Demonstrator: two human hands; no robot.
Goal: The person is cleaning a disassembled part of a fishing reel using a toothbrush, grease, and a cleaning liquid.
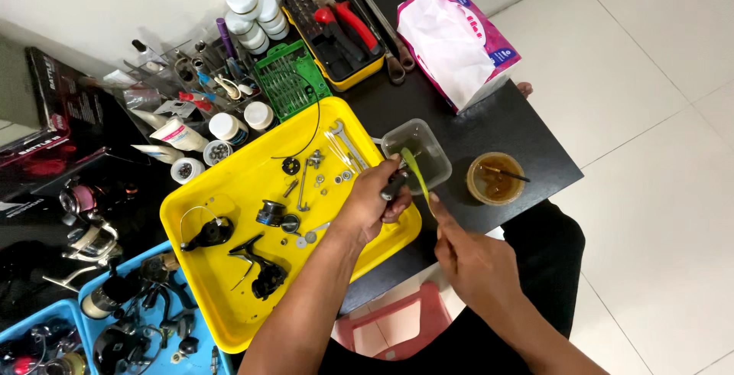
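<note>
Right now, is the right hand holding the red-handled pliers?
No: the right hand holds a green brush, while the red-handled pliers lie in the yellow tool case.

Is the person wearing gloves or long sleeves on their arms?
No. Both the left hand and the right hand are bare, with no gloves, rings or watch showing. Both forearms are uncovered as far as the picture reaches, so no sleeves appear. Dark clothing covers the lap below.

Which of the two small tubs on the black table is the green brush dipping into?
The clear square tub, beside the yellow tray; the round one to its right holds brown liquid.
</note>
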